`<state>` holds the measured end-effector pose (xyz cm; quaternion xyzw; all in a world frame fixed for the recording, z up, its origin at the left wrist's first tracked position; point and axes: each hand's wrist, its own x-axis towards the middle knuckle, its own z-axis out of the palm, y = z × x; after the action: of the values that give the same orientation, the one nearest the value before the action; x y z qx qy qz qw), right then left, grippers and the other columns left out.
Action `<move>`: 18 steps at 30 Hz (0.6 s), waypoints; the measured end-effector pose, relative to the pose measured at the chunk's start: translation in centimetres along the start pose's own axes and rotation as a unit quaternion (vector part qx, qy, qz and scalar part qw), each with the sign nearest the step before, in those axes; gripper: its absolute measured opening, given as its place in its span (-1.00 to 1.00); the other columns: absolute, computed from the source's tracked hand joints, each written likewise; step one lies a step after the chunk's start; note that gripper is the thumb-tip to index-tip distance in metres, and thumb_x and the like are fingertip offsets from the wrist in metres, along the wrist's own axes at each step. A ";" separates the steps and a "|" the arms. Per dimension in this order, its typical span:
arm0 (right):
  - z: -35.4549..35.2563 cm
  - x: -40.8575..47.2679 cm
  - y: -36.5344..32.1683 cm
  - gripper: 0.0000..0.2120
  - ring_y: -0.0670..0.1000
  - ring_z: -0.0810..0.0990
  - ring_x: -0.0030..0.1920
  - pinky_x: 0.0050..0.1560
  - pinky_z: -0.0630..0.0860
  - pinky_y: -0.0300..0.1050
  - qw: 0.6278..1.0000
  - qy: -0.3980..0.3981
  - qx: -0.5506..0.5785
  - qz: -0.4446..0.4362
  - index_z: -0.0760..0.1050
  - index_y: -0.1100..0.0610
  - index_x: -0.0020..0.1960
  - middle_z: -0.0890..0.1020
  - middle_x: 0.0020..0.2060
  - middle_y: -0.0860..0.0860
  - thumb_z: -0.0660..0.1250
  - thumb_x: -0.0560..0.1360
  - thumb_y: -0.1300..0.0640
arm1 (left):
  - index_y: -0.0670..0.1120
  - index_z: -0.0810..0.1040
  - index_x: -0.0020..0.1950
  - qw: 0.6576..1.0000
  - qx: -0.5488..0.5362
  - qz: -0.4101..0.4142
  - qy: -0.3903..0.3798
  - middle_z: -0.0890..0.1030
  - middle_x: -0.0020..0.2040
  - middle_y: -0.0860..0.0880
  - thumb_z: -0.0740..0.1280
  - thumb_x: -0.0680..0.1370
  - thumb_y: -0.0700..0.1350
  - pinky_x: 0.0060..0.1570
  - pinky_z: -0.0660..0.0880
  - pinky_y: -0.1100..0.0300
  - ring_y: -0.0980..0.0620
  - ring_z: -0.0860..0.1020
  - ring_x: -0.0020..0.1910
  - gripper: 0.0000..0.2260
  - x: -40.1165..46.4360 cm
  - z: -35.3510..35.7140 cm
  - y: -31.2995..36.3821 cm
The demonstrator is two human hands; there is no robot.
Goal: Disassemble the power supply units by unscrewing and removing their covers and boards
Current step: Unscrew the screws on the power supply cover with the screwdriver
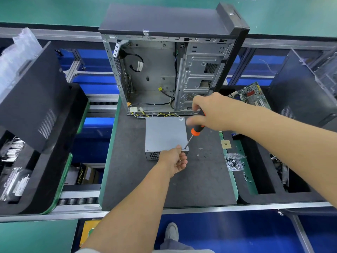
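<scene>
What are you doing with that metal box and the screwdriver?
A person is taking apart a power supply unit on the dark work mat. The right hand grips an orange-and-black screwdriver, its tip at a screw on the near right corner of the cover. The left hand rests against that corner. Behind stands an open computer case.

mat [138, 179]; power supply [165, 133]; open case [164, 75]; loose screws [200, 152]

power supply unit [165, 133] before open computer case [164, 70], screw bag [234, 161] right
</scene>
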<state>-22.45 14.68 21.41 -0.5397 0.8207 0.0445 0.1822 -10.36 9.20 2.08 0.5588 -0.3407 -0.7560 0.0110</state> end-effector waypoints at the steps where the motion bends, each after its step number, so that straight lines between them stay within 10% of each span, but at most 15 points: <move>1: 0.2 0.0 0.0 -0.46 0.10 0.50 -0.18 -0.20 0.46 0.00 1.000 0.021 -0.022 0.006 0.41 0.07 0.08 0.47 -0.16 0.03 0.23 0.46 -0.40 | -0.24 0.56 -0.08 1.000 0.001 0.000 0.000 0.60 -0.22 -0.13 0.33 0.65 -0.05 -0.35 0.55 0.17 -0.02 0.56 -0.35 -0.74 0.0 0.0 0.0; 8: 2.4 0.1 -0.1 -0.65 0.10 0.53 -0.22 -0.27 0.42 -0.08 0.981 0.176 -0.058 -0.054 0.51 0.01 -0.11 0.43 -0.38 -0.10 0.28 0.49 -0.28 | -0.23 0.56 -0.08 1.000 0.003 -0.003 -0.002 0.60 -0.23 -0.12 0.33 0.65 -0.03 -0.34 0.57 0.17 -0.01 0.56 -0.38 -0.73 0.2 -0.1 0.1; 13: 2.1 0.2 0.4 -0.60 0.05 0.42 -0.01 -0.22 0.34 -0.09 0.983 0.075 0.162 -0.053 0.38 -0.06 0.12 0.51 -0.21 -0.12 0.49 0.40 -0.09 | -0.23 0.56 -0.08 1.000 0.001 -0.002 -0.002 0.60 -0.23 -0.12 0.34 0.64 -0.02 -0.37 0.57 0.18 -0.01 0.56 -0.38 -0.73 0.1 -0.1 0.1; 18: 0.7 -0.1 0.4 -0.42 0.10 0.39 -0.28 -0.30 0.33 -0.03 0.980 0.096 -0.172 0.038 0.34 0.06 0.03 0.31 -0.33 0.00 0.06 0.49 -0.47 | -0.23 0.56 -0.09 1.000 0.000 -0.001 -0.003 0.59 -0.24 -0.12 0.33 0.65 -0.03 -0.34 0.57 0.19 0.00 0.56 -0.37 -0.73 0.2 -0.1 0.0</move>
<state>-22.58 15.07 20.73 -0.5327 0.8347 0.1395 0.0052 -10.32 9.09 1.92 0.5572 -0.3399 -0.7576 0.0095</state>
